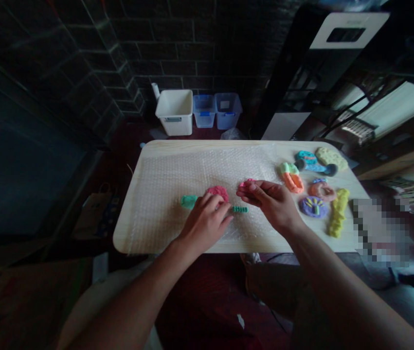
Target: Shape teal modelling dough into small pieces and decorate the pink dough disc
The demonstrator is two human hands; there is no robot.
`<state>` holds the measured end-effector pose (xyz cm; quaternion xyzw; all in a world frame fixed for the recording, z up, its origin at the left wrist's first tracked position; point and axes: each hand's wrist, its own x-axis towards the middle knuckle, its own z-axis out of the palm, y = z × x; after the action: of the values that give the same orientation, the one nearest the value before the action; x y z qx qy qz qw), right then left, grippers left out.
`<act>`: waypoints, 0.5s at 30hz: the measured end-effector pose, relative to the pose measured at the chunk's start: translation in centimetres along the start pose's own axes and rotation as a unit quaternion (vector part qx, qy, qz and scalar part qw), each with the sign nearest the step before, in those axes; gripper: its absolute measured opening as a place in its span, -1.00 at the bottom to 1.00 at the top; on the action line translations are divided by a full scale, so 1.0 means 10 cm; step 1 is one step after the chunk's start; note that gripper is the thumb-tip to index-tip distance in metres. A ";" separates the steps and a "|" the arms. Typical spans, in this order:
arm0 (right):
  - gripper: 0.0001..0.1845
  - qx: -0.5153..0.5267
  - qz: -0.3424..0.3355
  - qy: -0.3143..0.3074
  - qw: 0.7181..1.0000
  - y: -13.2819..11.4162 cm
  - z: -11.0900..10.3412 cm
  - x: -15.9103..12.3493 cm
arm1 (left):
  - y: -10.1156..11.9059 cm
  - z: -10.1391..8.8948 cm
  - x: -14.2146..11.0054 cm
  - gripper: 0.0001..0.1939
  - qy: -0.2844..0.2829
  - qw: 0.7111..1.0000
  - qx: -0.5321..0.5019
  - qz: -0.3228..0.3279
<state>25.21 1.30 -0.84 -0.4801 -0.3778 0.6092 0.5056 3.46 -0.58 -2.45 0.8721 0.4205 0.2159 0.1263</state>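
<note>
My right hand (270, 199) is closed in a pinch on a small pink clay piece (246, 183), held a little above the bubble wrap. My left hand (207, 218) lies over the clay in front of me with its fingers bent and apart, the fingertips touching or just above a red-pink round clay piece (218, 192). A green clay piece (188, 201) shows to the left of that hand, and a ridged dark green strip (240, 209) sticks out to its right. What lies beneath my left palm is hidden.
Bubble wrap (163, 180) covers much of the pale table (124, 233). Several clay shapes stand at the right: an orange-green one (292, 179), a purple disc (314, 207), a yellow strip (338, 214), a blue-grey one (316, 166). Beyond the table are a white basket (175, 114) and blue bins (227, 114).
</note>
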 end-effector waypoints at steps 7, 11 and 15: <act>-0.54 -0.031 0.004 -0.005 1.000 -0.03 -0.06 0.01 | 0.17 0.31 0.27 -0.78 -0.029 0.999 0.025 0.013; -0.61 -0.046 -0.059 0.020 0.997 -0.07 -0.13 0.02 | 0.17 0.34 0.31 -0.78 -0.032 0.999 0.016 0.020; -0.70 -0.011 -0.062 0.019 0.998 -0.07 -0.18 0.05 | 0.12 0.27 0.29 -0.91 -0.001 0.995 -0.097 -0.019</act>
<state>27.13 1.89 -0.70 -0.4731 -0.4039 0.5627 0.5444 7.16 0.83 -3.51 0.8475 0.4143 0.2524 0.2152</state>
